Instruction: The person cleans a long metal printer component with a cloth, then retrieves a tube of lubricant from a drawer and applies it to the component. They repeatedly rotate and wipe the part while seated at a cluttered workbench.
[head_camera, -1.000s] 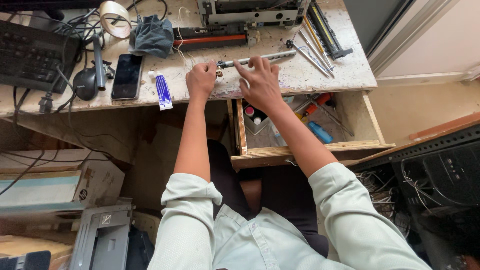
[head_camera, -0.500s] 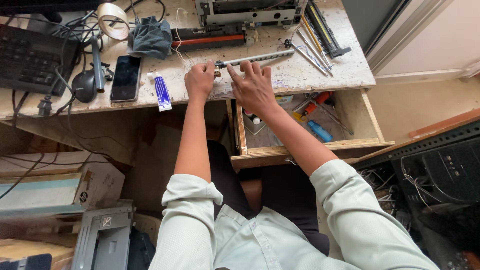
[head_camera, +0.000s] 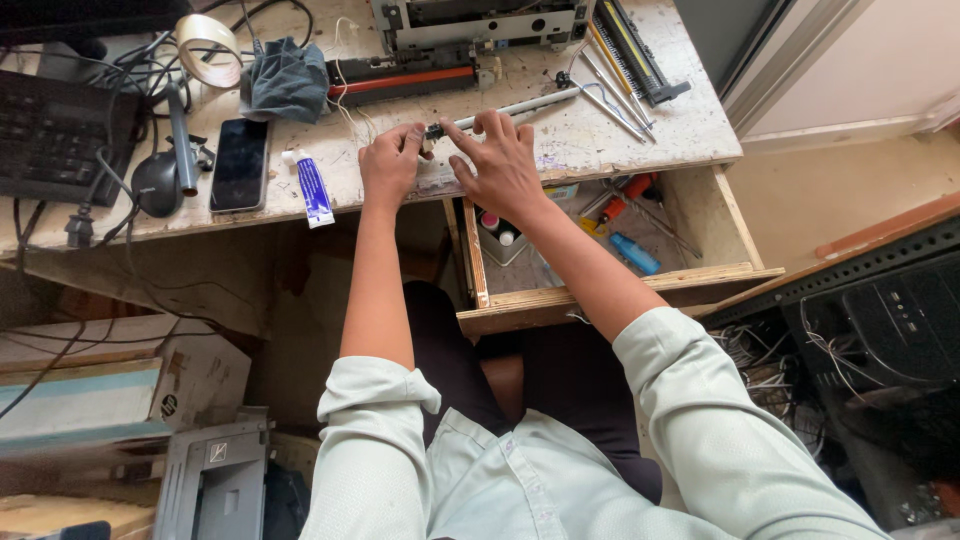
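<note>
Near the front edge of the worn, pale bench (head_camera: 620, 140), both hands meet on a slim grey metal roller (head_camera: 520, 105). The left hand (head_camera: 388, 165) pinches its dark end; the right hand (head_camera: 503, 165) curls over the shaft, apparently gripping it. A white-and-blue tube (head_camera: 312, 187) lies left; an open wooden drawer (head_camera: 610, 285) sits below.

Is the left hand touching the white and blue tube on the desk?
Apart. The head view shows bare desktop between the left hand and the tube.
</note>
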